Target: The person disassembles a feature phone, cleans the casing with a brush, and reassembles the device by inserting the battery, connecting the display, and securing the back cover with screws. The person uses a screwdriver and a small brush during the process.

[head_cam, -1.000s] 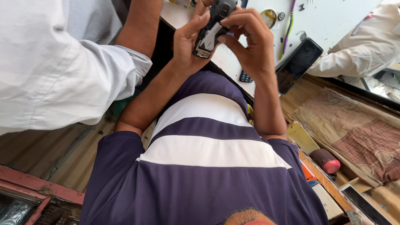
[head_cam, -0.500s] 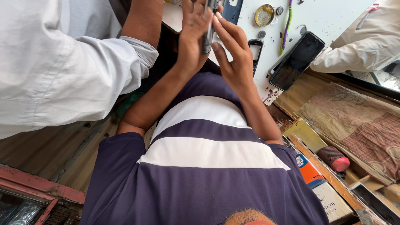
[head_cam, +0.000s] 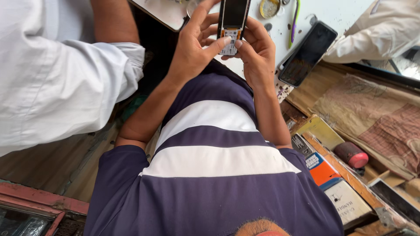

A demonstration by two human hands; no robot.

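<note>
The keypad phone (head_cam: 232, 24) sat upright between both hands, held out in front of the person's chest above the edge of the white tabletop (head_cam: 345, 13). The left hand (head_cam: 192, 48) was wrapped around its left side with the thumb reaching across onto the keys, and the right hand (head_cam: 258, 52) gripped the other side, thumb also on the keypad. So both hands were closed on the phone, thumbs nearly touching each other. The screen was dark (couldn't tell whether it was off or just reflecting).

As far as progress goes, the phone looked assembled with the keypad in place, and my guess is it was at the pressing and checking stage, with nothing lit up yet.

Just right of the right hand, a black smartphone (head_cam: 307, 53) lay face up on the tabletop, with a green tool (head_cam: 295, 19) and a small round tin (head_cam: 268, 7) beyond the fingers. Further right and lower were a red cylinder (head_cam: 351, 154) and some boxes (head_cam: 321, 168). Another person's white sleeve (head_cam: 57, 83) crowded in close on the left, and a second white sleeve (head_cam: 380, 30) leaned on the tabletop at the far right. Nothing blocked the thumbs.
</note>
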